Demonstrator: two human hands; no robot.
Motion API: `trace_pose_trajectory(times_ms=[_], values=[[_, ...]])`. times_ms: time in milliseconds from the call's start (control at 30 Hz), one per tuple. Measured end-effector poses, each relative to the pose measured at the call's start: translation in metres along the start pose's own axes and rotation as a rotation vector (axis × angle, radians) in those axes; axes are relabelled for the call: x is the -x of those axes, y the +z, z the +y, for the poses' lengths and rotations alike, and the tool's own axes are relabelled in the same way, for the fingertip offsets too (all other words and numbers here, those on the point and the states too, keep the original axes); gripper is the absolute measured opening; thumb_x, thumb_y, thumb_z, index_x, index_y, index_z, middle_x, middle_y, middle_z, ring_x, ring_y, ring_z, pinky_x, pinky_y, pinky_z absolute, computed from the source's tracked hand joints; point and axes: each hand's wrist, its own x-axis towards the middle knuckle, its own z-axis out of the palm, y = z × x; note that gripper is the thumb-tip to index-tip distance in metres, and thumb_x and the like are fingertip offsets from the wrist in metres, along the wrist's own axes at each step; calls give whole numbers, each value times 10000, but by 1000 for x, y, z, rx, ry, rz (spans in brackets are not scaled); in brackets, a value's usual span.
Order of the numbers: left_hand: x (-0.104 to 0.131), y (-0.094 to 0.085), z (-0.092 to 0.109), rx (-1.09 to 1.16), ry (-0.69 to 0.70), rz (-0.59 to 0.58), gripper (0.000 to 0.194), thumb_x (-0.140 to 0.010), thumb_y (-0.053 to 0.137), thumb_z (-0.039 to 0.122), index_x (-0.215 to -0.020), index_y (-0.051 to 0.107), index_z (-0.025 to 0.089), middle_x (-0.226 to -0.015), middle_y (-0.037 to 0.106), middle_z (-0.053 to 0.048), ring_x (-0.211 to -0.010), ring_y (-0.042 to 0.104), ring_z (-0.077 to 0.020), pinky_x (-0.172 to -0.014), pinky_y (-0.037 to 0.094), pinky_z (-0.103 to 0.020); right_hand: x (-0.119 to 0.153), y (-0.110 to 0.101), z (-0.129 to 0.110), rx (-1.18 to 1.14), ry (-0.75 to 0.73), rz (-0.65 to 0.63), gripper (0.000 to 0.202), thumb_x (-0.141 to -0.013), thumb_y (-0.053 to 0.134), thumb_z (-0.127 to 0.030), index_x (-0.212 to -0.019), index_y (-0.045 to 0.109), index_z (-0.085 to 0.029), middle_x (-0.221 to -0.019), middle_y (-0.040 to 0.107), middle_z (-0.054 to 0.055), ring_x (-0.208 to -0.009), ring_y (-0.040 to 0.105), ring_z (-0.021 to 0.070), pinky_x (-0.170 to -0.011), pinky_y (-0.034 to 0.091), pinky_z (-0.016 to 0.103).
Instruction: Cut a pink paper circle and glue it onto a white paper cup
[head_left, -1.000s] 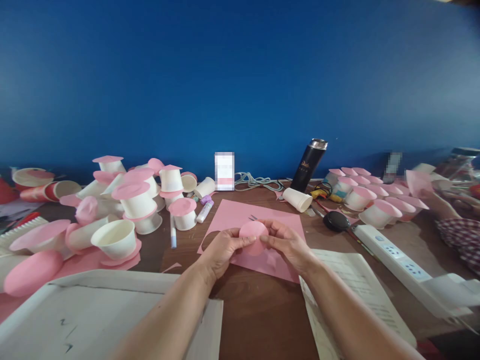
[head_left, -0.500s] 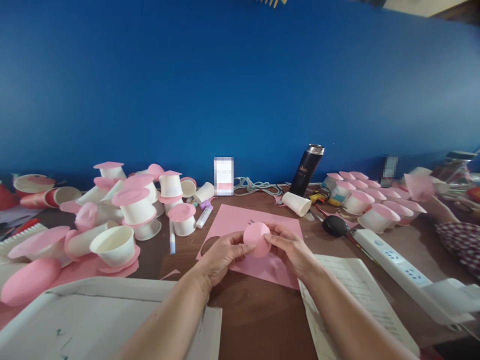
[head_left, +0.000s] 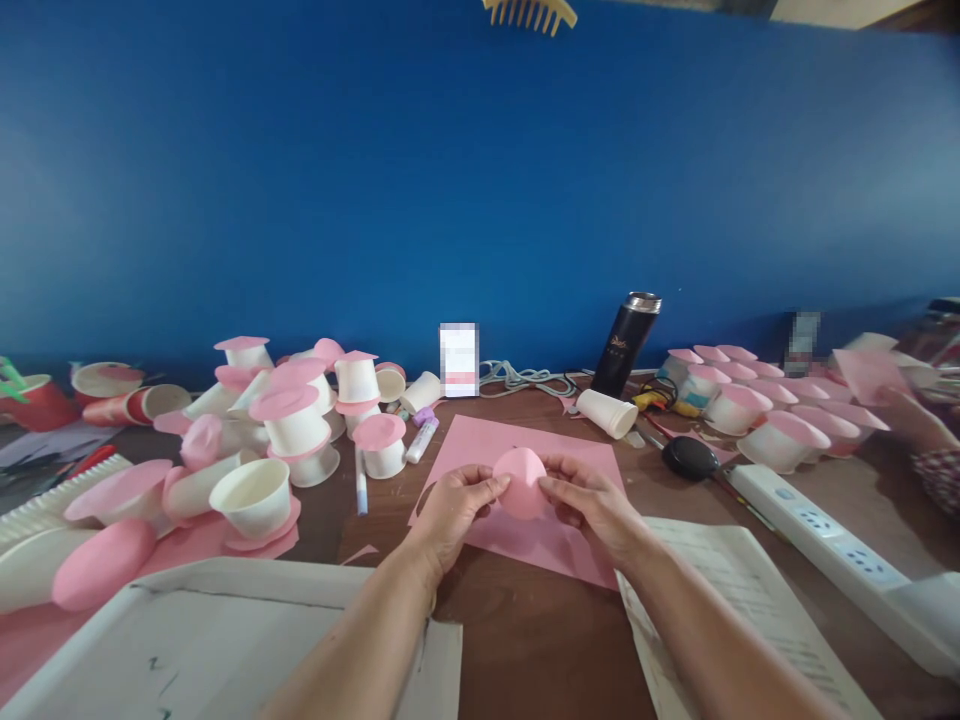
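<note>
A small pink paper circle (head_left: 520, 484) is held up between my two hands, a faint crease running across it. My left hand (head_left: 461, 505) pinches its left edge between thumb and fingers. On the opposite edge, my right hand (head_left: 583, 495) grips it the same way. Beneath both hands a pink paper sheet (head_left: 547, 560) lies flat on the brown table, with a curved cut-out at its left side. To the left stand several white paper cups (head_left: 296, 432) topped with pink paper discs. A glue stick (head_left: 424, 438) with a purple cap lies close to them.
A black thermos (head_left: 626, 345) leans near the blue wall, beside a white cup (head_left: 607, 413) on its side. More pink-topped cups (head_left: 784, 440), a black tape measure (head_left: 690, 457) and a power strip (head_left: 832, 550) occupy the right. Another person's hand (head_left: 919, 420) holds pink paper there.
The camera view has shifted slightly, so the scene sits further right and lower. The pink circle stays in both hands and now faces me a little more squarely.
</note>
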Motion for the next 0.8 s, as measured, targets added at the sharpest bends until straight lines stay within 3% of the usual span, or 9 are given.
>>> trace_pose_trajectory(times_ms=[133,267,367,567,667,800], values=[[1,-3,6,-423,209,104,384,-828,549,495,-968,711,177,-777,664,-40,-693,573,-151,-659,410,-251,-2,-1,-1,4,15,33,396,-663,787,-372,-989,657,-188,-576,502,-51,-428,300,43,-410,122,213],[-1,-17,14,-912,390,378,266,-870,500,337,-997,704,223,-978,699,-69,-837,628,-197,-725,425,-278,-5,-4,0,-10,-31,77,365,-672,778,-366,-958,654,-176,-537,486,-54,-419,322,48,-404,147,212],[-7,-32,18,-1153,311,528,270,-881,443,270,-940,704,236,-1005,704,-81,-869,641,-233,-672,425,-291,-9,-5,-1,-41,-65,84,316,-686,764,-358,-919,661,-170,-550,503,-47,-415,342,51,-395,166,215],[-20,-47,16,-1337,46,542,430,-892,384,276,-1288,529,196,-970,716,-151,-881,672,-283,-708,452,-332,-26,12,-24,-67,-122,166,296,-656,782,-322,-883,680,-163,-621,597,-7,-537,494,92,-431,302,206],[-24,-48,15,-1405,4,544,480,-892,379,292,-1342,460,146,-950,713,-181,-862,679,-291,-700,460,-330,-40,23,-33,-109,-130,176,270,-652,783,-289,-876,686,-174,-701,648,17,-607,552,113,-470,380,215],[-31,-52,16,-1471,18,576,489,-894,357,275,-1342,439,96,-972,695,-226,-859,679,-322,-681,465,-352,-61,26,-26,-232,-119,264,204,-637,771,-231,-810,668,-200,-715,660,18,-635,588,119,-519,457,226]])
